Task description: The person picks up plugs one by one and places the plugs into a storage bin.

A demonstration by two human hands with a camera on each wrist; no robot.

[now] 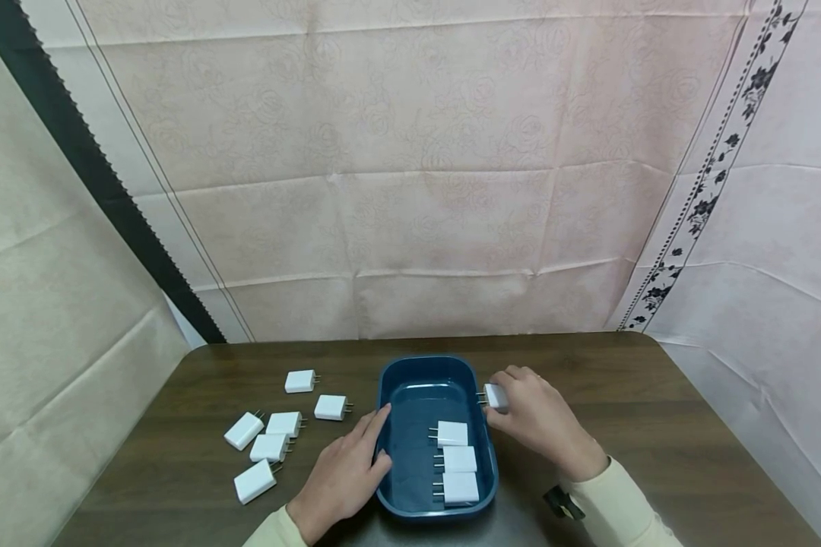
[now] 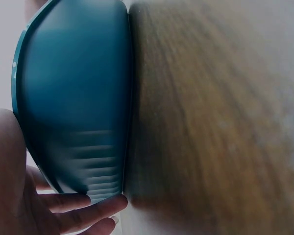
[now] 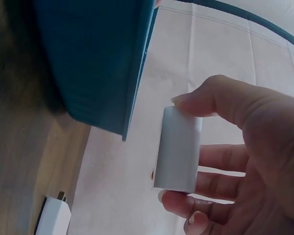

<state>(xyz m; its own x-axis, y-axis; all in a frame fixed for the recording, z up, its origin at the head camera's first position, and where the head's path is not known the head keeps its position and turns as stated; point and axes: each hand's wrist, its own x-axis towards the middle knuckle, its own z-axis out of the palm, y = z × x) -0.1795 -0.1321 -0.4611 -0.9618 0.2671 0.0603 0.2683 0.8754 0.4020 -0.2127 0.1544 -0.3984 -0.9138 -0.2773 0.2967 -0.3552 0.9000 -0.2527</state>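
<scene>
The blue tray (image 1: 410, 467) runs lengthwise away from the person, left hand (image 1: 345, 475) resting loosely spread against its left side. The right hand (image 1: 537, 418) pinches a plug (image 1: 496, 399) just right of it, prongs (image 1: 481, 395) pointing trayward.

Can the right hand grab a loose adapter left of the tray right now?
Probably not: the right hand grips a white adapter, and the blue tray, with the left hand at its rim, lies between that hand and the loose adapters.
</scene>
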